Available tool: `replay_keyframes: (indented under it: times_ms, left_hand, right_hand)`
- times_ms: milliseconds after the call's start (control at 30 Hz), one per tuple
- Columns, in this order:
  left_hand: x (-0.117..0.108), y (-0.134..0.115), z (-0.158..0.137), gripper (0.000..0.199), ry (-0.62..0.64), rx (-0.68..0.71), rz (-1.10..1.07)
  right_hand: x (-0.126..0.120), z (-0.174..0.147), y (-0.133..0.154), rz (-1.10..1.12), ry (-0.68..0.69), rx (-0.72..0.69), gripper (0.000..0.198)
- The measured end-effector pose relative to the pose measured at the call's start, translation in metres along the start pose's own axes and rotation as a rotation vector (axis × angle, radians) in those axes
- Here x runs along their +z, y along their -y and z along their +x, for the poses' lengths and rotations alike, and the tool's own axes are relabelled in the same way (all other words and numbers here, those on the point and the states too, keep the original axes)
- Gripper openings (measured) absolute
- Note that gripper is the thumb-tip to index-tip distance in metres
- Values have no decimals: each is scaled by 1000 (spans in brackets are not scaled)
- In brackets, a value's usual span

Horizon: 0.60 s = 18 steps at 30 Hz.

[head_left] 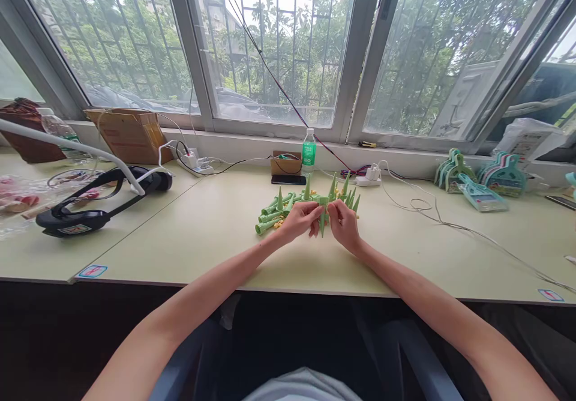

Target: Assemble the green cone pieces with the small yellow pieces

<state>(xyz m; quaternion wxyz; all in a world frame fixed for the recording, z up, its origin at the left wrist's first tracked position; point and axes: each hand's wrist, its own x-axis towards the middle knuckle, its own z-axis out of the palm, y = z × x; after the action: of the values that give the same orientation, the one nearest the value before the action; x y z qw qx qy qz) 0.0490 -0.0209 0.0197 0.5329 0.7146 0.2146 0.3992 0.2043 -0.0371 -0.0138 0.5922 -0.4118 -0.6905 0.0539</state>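
My left hand (301, 218) and my right hand (344, 223) are close together over the middle of the table. Between them they pinch a green plastic piece with a pointed spike (323, 226) hanging downward and a blocky part on top. The fingers of both hands are closed on it. Just behind and to the left lies a pile of green plastic tubes (269, 216) with small yellow bits among them. Several green cone-shaped spikes (279, 199) stand up from the pile, and more spikes (351, 197) rise behind my right hand.
A water bottle (308, 151), a small cardboard box (286, 164) and a phone (288, 179) stand beyond the pile. A black headset (85, 209) lies left. Cables (468, 228) and packs of small hangers (503, 176) are at right. The table's front edge (315, 292) runs below my forearms.
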Motion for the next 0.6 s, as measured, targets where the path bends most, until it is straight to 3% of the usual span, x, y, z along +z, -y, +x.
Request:
replay_keyframes:
  times_ms: [200,600]
  left_hand:
    - [1,-3,0,44,-2,-23,-22]
    - [-4,5,1,47,28,-48,-14]
  right_hand:
    - [0,2,-3,22,12,7,33]
    - [-2,4,0,5,28,-112,34]
